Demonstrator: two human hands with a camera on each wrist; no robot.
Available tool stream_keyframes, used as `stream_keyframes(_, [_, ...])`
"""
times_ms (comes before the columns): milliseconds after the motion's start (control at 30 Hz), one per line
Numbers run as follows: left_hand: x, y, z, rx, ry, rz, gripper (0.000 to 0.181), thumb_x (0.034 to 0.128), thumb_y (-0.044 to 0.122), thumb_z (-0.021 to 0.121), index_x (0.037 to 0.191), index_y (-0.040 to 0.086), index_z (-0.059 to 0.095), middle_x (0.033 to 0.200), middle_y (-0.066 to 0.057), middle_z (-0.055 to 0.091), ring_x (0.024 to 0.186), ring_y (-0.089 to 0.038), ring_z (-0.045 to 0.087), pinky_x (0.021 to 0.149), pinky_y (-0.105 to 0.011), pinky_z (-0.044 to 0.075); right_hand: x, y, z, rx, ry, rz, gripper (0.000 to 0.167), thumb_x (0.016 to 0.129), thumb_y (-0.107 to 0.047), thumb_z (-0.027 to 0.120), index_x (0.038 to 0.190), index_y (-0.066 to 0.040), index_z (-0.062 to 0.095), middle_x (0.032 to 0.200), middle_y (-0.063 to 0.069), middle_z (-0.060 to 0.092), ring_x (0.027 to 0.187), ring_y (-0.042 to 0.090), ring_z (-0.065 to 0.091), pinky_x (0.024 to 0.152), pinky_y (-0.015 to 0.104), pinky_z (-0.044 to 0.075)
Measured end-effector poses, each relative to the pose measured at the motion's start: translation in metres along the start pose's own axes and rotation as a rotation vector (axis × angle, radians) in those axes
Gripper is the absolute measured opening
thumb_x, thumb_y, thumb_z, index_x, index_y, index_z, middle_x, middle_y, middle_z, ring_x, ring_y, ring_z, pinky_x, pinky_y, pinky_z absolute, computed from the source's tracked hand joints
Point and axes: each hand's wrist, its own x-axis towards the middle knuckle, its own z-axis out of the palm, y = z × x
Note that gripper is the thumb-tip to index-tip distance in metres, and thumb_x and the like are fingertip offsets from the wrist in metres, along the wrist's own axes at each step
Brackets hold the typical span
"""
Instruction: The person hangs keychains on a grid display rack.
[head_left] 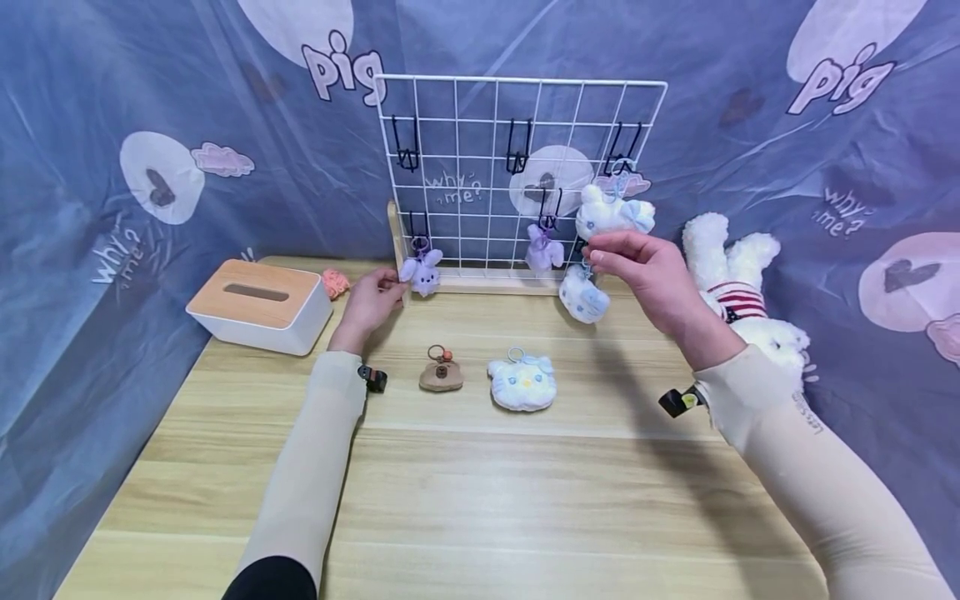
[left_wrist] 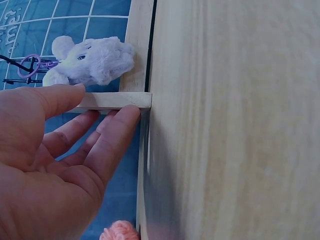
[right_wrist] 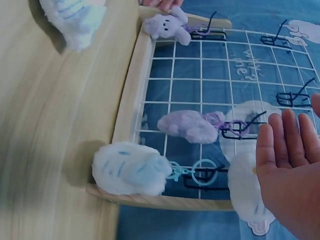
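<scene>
My left hand (head_left: 371,298) holds the wooden side foot (left_wrist: 115,101) of a white wire grid rack (head_left: 525,81), thumb on one side and fingers on the other. Right beside it hangs a purple plush rabbit keychain (head_left: 422,275). My right hand (head_left: 656,279) is at the rack's right side, its fingers straight in the right wrist view. Just above those fingers a white-and-blue plush keychain (head_left: 609,215) hangs from an upper hook; whether they touch it I cannot tell. Below hangs a similar white plush keychain (head_left: 583,297), with another purple plush keychain (head_left: 543,250) to its left.
On the table lie a brown plush keychain (head_left: 441,377) and a white cat-face plush keychain (head_left: 522,385). A tissue box (head_left: 243,302) stands at the left beside a pink fuzzy item (head_left: 335,283). A white stuffed toy (head_left: 772,337) lies at the right. Black hooks (head_left: 517,160) hang on the grid.
</scene>
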Motion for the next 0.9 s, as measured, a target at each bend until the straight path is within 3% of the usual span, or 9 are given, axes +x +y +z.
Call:
stream_keyframes(267, [0.001,0.000,-0.001,-0.011,-0.007,-0.013,0.046,0.1134,0.020,0.067,0.151,-0.005,0.060,0.135,-0.026,0.067,0.118,-0.041,0.074,0.106,-0.046,0.071,-0.002,0.010,0.007,-0.060,-0.019,0.029,0.019,0.104,-0.001,0.076,0.122,-0.003,0.082,0.108,-0.010,0.086,0.105,0.003,0.078,0.094,0.012,0.063])
stream_keyframes(533, [0.001,-0.002,0.000,0.001,-0.004,-0.004,0.044,0.1132,0.020,0.067,0.149,-0.005,0.061,0.132,-0.025,0.068,0.115,-0.039,0.075,0.103,-0.041,0.072,-0.003,0.031,0.017,-0.207,-0.043,0.106,0.020,0.105,-0.012,0.079,0.125,-0.014,0.082,0.112,-0.017,0.084,0.107,0.000,0.075,0.095,0.013,0.060])
stream_keyframes(900, [0.000,-0.001,0.000,-0.017,-0.005,-0.004,0.046,0.1132,0.020,0.068,0.150,-0.006,0.060,0.134,-0.026,0.067,0.117,-0.041,0.075,0.106,-0.045,0.071,-0.004,0.063,0.030,-0.286,-0.151,0.202,0.038,0.104,-0.013,0.080,0.137,0.003,0.073,0.111,-0.016,0.080,0.107,0.003,0.072,0.093,0.015,0.061])
